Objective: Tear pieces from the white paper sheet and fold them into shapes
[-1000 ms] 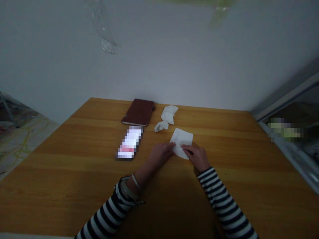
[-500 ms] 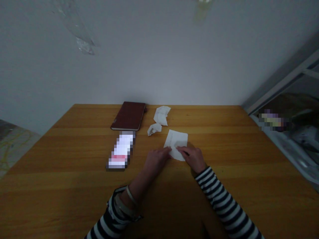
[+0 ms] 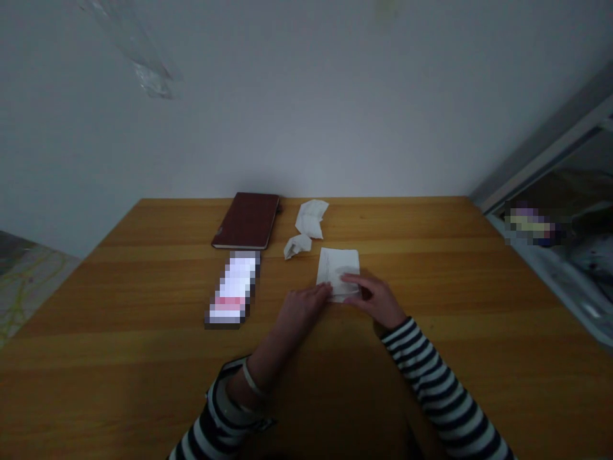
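Note:
A white, flat, creased paper tissue (image 3: 338,260) lies on the wooden table in front of me, its near edge folded over. At its near left corner, my left hand (image 3: 305,305) is closed, fingers together on the paper; its thumb is hardly visible. My right hand (image 3: 382,301) comes in from the right. Its index finger rests on top of the tissue while the thumb sits lower at the near right edge, leaving a gap between them. Both sleeves are striped dark and white.
Two crumpled tissue pieces (image 3: 311,218) lie beyond the tissue. A dark red notebook (image 3: 249,220) is at the back left, with a blurred-out phone (image 3: 234,287) in front of it. The table (image 3: 445,268) meets a pale wall behind; a light frame (image 3: 550,153) stands at right.
The tissue's near edge has turned up, making it shorter and squarer. My right thumb and index finger have spread from a pinch. My left hand has stayed nearly in place.

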A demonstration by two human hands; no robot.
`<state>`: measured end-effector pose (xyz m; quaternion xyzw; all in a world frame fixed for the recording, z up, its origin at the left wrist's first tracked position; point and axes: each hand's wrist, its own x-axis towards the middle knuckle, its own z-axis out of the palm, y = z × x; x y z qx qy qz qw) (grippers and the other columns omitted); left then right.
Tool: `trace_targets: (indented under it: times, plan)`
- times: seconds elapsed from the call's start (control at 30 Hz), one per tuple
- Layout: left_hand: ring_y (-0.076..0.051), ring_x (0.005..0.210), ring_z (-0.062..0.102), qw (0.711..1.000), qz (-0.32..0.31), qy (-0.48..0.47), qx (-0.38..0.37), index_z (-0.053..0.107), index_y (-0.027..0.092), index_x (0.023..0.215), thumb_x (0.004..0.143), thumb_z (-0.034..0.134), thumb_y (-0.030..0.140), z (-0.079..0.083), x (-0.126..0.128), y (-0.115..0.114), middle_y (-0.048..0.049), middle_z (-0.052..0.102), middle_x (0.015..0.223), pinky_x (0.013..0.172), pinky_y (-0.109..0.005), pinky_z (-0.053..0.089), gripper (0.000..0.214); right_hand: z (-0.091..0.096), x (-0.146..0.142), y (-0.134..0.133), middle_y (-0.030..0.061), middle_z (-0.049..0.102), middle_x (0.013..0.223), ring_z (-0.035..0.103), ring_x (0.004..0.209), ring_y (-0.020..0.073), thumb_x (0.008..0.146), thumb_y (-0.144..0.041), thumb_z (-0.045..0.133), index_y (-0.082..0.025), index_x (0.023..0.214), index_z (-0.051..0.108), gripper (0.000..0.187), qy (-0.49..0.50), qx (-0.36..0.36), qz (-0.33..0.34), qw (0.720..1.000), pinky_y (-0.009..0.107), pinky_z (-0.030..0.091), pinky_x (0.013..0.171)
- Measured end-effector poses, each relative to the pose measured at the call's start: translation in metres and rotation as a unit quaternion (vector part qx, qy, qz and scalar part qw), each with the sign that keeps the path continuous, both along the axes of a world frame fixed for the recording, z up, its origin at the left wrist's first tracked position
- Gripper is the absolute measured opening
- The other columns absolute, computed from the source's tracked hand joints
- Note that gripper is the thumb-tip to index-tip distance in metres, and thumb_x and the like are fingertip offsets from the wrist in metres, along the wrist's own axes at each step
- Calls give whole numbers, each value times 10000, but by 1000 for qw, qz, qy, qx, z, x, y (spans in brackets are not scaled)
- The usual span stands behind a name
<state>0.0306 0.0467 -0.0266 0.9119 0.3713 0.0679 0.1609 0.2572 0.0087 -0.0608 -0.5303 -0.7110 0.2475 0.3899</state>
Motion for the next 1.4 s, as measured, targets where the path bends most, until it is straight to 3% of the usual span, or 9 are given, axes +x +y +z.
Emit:
trace_targets:
  times: [0.1,0.27,0.57,0.77,0.93,1.07,1.27,1.4]
  plan:
    - [-264,1078,687,1000,-1,-11,2,581,172,1264,937,510,132,-1,0,0,-150,658,1269,857,-384,583,337,1,0,0,63,697,1231,609,1217,243,839,-270,710,-290,1195,682,358,-24,27,38,999,470,478,1056]
    - [-262,1148,651,999,-14,-30,9,562,161,1288,926,502,105,-7,-1,1,-148,630,1311,907,-392,565,372,2,-1,-1,43,723,1178,629,1191,214,949,-215,532,-299,1174,693,288,-34,32,12,999,463,494,1042]
    - [-247,1023,703,991,33,-116,54,687,178,1099,856,605,100,-12,-2,0,-114,721,1162,876,-372,561,269,0,-4,-4,36,764,1068,693,1080,218,921,-189,556,-275,965,748,216,-54,118,-27,991,479,447,1079]
    - [-231,945,717,976,60,-195,80,726,195,978,873,591,119,-17,-2,0,-84,762,1032,830,-362,560,187,1,-9,-6,22,774,1027,715,1025,214,921,-207,558,-283,899,749,207,-35,128,-54,990,482,466,1057]
    - [-224,927,714,972,79,-217,49,731,203,942,895,584,158,-18,-1,3,-73,763,1013,836,-368,558,160,3,-10,-7,15,785,963,730,972,224,898,-246,617,-299,866,759,155,-6,112,-70,991,493,471,1050]
    - [-213,901,704,972,83,-220,-3,711,196,1018,896,626,279,-15,-2,6,-73,756,1000,824,-348,556,171,4,-11,-5,12,789,896,733,949,238,840,-267,700,-305,814,767,82,42,95,-91,990,499,469,1045]
    - [-218,927,689,978,76,-186,-55,699,191,1065,907,611,311,-15,1,7,-77,737,1040,822,-340,551,217,1,-12,1,54,788,840,721,976,283,725,-334,794,-256,668,757,103,182,-56,-97,977,494,529,954]
    - [-217,960,681,977,88,-175,-82,658,208,1161,923,585,313,-15,3,6,-67,724,1075,851,-347,549,270,4,-10,4,76,789,898,735,943,270,761,-359,759,-226,731,759,137,244,-103,-114,958,473,551,919]
